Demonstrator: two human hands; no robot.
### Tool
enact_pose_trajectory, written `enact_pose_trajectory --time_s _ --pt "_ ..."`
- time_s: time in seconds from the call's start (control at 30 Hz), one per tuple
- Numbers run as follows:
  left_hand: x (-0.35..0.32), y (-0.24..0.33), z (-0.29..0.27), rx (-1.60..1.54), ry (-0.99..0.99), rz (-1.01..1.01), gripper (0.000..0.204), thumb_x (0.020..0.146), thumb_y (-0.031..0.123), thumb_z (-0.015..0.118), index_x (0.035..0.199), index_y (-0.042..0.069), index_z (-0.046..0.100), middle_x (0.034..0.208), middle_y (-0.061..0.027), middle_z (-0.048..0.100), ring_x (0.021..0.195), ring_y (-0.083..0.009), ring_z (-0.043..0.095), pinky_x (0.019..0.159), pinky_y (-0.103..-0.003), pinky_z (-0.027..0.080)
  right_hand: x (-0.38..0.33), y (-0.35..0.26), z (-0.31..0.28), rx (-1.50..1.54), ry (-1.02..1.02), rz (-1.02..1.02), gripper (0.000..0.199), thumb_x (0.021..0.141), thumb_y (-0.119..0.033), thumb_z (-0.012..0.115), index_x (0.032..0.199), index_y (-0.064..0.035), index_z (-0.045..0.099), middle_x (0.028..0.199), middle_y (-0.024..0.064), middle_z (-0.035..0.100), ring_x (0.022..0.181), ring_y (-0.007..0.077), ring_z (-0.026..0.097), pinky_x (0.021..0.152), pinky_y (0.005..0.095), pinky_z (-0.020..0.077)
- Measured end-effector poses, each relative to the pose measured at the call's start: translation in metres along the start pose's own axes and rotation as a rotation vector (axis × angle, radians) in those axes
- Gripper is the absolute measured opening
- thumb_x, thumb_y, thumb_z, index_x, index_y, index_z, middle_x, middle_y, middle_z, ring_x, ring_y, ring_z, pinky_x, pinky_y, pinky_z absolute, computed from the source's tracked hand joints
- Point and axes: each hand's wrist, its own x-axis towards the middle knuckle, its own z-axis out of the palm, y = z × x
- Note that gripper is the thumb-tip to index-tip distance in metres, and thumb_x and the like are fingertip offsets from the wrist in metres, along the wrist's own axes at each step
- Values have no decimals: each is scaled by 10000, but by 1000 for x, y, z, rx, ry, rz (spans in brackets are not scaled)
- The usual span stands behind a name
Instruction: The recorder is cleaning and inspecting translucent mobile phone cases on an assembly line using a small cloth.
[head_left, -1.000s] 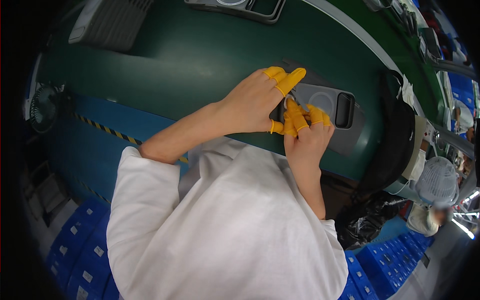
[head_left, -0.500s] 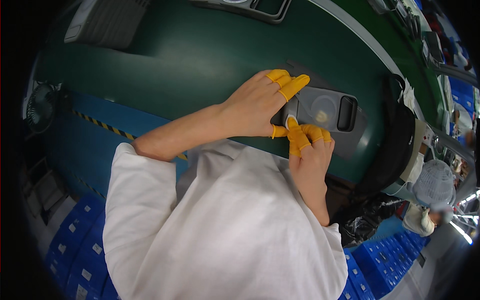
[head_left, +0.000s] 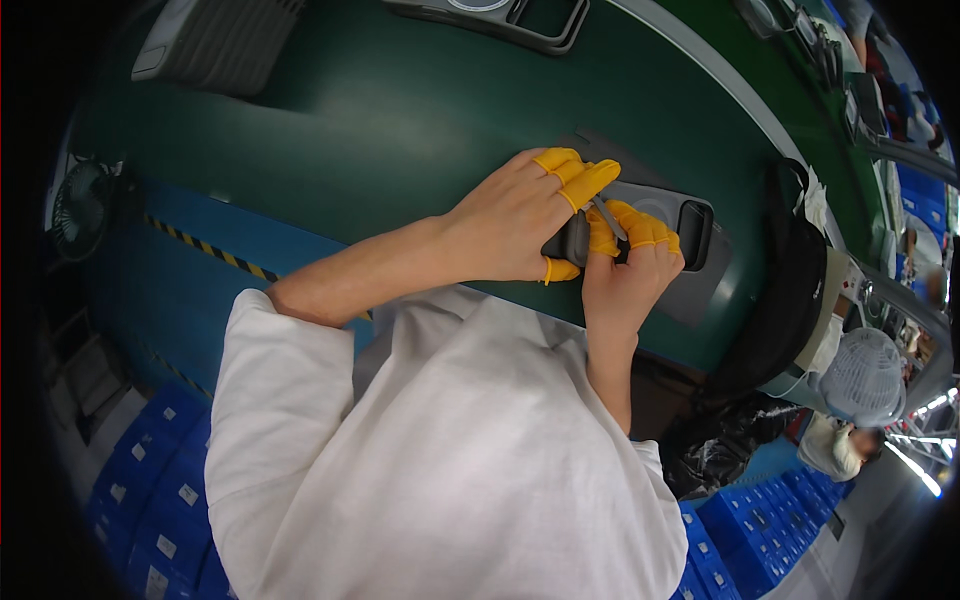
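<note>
A grey phone case (head_left: pixel 692 205) with a ring on its back and a large camera opening lies on a dark grey sheet on the green table. My left hand (head_left: pixel 515 220), with yellow finger cots, is closed round the case's left end, thumb on the near edge. A thin grey strip or slim tool (head_left: pixel 612 222) sticks out by its index finger; I cannot tell which. My right hand (head_left: pixel 632 255), also in yellow finger cots, is over the middle of the case with its fingers bent together. Whatever they hold is hidden.
More grey phone cases stand in a row (head_left: pixel 215 45) at the far left, and another case (head_left: pixel 500 18) lies at the far edge. A black bag (head_left: pixel 780 290) rests at the table's right side, near a white fan (head_left: pixel 865 375). Blue bins (head_left: pixel 150 490) line the floor.
My right hand has moved up and slightly right, from the case's near edge onto its middle. The white bit seen under its fingers is now hidden. My left hand stays almost in place.
</note>
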Motion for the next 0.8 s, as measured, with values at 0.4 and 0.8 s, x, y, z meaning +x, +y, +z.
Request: enact_pose_trajectory --time_s 0.4,0.8 --pt "1 4 -1 113 27 81 705 594 252 744 1234 144 469 1175 -172 492 1104 -314 442 964 -414 312 -22 2 -9 444 406 279 157 785 -55 635 920 -1 575 823 50 580 756 118 527 704 223 407" --pt "6 19 4 233 51 54 792 663 394 678 1245 -49 373 1084 -209 515 1062 -333 465 1005 -424 244 -24 38 -44 548 514 431 196 789 -27 616 971 22 563 927 71 583 812 125 550 777 228 428"
